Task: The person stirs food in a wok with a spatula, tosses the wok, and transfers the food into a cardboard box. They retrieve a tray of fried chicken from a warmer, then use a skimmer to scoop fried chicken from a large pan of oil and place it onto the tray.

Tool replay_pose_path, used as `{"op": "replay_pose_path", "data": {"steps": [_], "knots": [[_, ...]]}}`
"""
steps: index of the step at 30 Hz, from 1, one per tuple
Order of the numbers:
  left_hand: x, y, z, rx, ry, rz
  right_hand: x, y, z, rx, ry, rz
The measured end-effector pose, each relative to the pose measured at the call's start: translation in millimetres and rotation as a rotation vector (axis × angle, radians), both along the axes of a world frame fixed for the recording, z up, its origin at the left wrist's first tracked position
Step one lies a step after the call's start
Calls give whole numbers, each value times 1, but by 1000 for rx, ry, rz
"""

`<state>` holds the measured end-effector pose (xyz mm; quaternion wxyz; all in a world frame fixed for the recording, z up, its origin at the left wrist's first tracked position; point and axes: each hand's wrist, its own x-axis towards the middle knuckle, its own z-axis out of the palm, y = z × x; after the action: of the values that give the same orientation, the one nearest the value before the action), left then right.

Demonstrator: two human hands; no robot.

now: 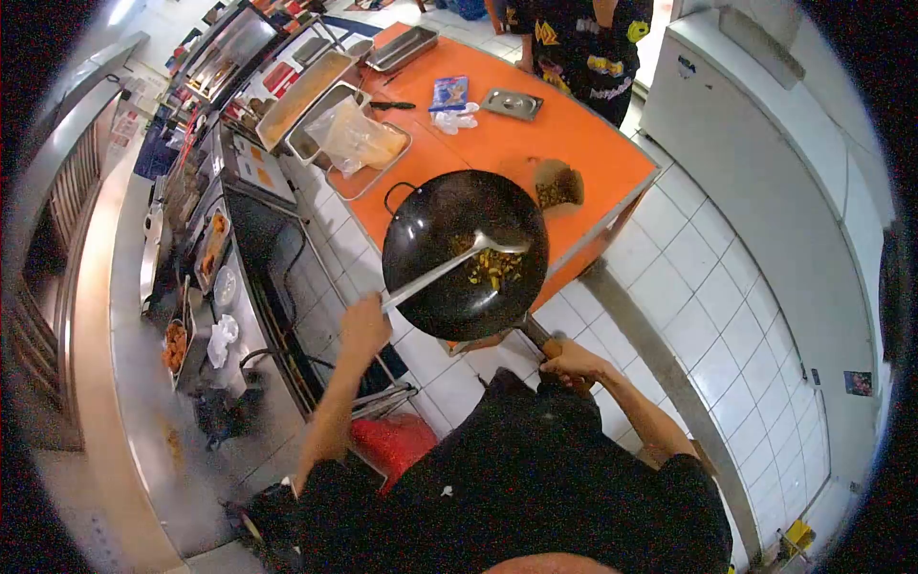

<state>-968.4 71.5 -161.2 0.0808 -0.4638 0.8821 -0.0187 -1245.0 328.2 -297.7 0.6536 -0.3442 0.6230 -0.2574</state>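
Observation:
A large black wok (430,230) is held up in front of me, over the near edge of the orange table. My right hand (572,364) is wrapped round its wooden handle (541,337). The fingers of my left hand (365,328) are closed round the end of a long metal ladle (435,275). The ladle's head rests in the wok on chopped green and yellow food (492,270). To the wok's right, a clear container or bag of dark green food (557,184) sits on the table; which of the two I cannot tell.
The orange table (598,163) also bears metal trays (403,48), a plastic bag (359,137), a blue packet (449,94) and a small lid (513,103). A stove counter (244,330) runs along the left. A person (583,48) stands behind the table. A red container (394,445) is below my left arm.

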Motion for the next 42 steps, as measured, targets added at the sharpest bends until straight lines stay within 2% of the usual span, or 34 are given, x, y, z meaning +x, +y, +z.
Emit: {"op": "replay_pose_path", "data": {"steps": [1,3,5,7,9,11,13,15,17,19,21,23,24,25,28,29,30,31,32,36,39,42], "knots": [[31,17,-29,126,1,43,0,1,-11,-6,-25,-5],[55,69,-57,220,139,166,3,4,-29,54,-98,-19],[80,107,-89,186,311,221,9,6,-18,-103,-83,-59],[87,143,-93,160,381,294,18,9,-7,-42,-9,-64],[81,154,-84,145,463,361,24,21,12,-46,-86,-109],[71,154,-68,43,710,365,33,42,27,-30,-53,-152],[69,136,-56,163,639,400,41,62,48,-10,-22,-191],[55,109,-43,209,671,329,47,66,70,109,-27,-306],[28,82,-28,218,648,250,50,56,83,75,1,-364],[10,72,-12,197,630,181,47,41,98,10,-94,-541],[-14,61,4,179,725,89,37,39,110,-87,-39,-589],[-38,52,-2,220,661,24,24,45,106,-121,73,-638],[-55,45,-11,260,707,-68,17,38,119,-84,84,-695],[-73,38,-14,289,757,-166,9,41,119,-88,82,-701],[-127,34,-7,351,803,-230,-19,50,113,-178,267,-751],[-148,37,-7,361,808,-234,-31,53,91,-171,275,-755],[-168,40,-7,337,784,-255,-47,54,60,-210,422,-734],[-179,46,-7,314,752,-274,-53,48,69,-244,562,-708],[-187,52,-15,315,752,-274,-58,48,85,-112,399,-798],[-204,51,-32,342,722,-306,-82,42,74,-203,476,-832],[-205,48,-34,357,693,-276,-93,33,82,-137,415,-837],[-210,37,-31,350,711,-299,-107,22,58,-174,441,-843]]}}
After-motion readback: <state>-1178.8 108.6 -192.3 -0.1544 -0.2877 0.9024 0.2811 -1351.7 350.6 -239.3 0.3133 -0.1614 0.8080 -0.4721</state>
